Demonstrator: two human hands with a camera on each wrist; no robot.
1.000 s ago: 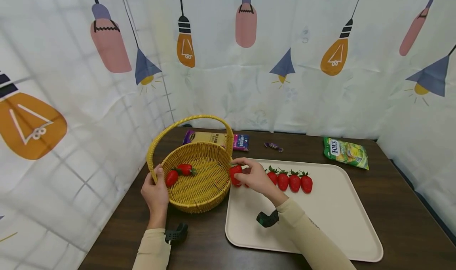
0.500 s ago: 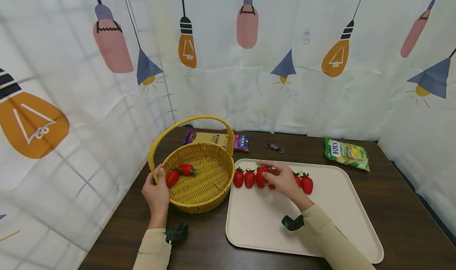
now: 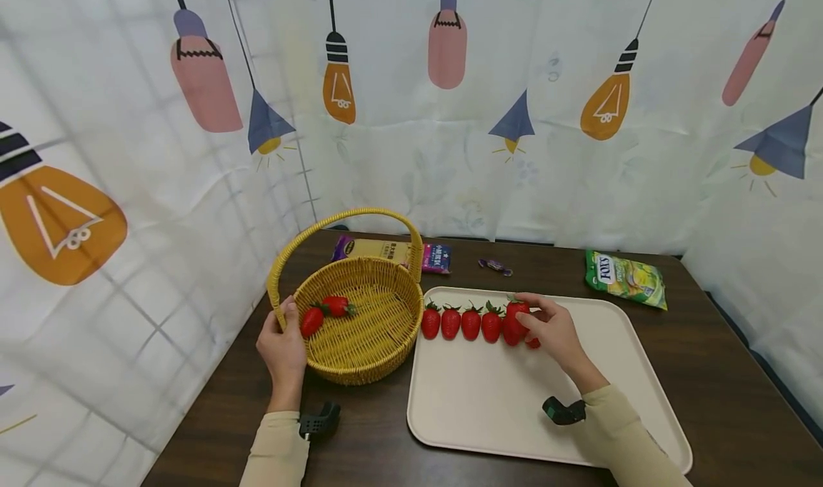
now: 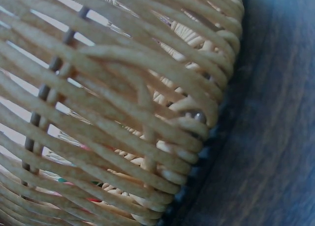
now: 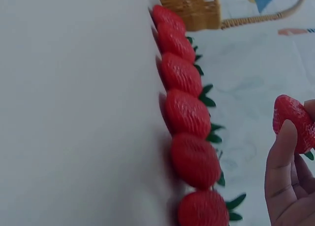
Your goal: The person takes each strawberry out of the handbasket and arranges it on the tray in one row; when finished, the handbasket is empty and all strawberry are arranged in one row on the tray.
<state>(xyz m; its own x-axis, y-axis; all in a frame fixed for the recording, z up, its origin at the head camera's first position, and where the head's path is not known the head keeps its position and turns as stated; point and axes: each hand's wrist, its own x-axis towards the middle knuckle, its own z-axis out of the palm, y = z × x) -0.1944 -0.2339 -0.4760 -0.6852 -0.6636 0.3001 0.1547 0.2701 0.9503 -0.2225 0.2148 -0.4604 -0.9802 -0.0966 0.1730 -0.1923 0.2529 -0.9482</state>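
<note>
My left hand [image 3: 281,344] grips the left side of the yellow wicker basket [image 3: 360,373] where its handle meets the rim. Inside the basket, two red strawberries [image 3: 334,305] lie at the left. The woven wall of the basket [image 4: 118,108] fills most of the left wrist view. Between thumb and fingers, my right hand [image 3: 554,332] pinches a strawberry [image 5: 290,120], above the right part of a row of strawberries [image 3: 451,323]. That row lies along the back of a cream tray [image 3: 482,401], leaves pointing away from me; my hand hides its right end in the head view.
Behind the basket lie a purple and yellow snack packet [image 3: 373,248] and a pink and blue one [image 3: 437,258]. A small purple wrapped candy [image 3: 495,266] is behind the tray. A green candy bag [image 3: 626,280] lies at the back right, near the patterned curtain [image 3: 411,158].
My right hand has moved from beside the basket rim rightward along the row, carrying the strawberry. My left hand and the basket have stayed in place.
</note>
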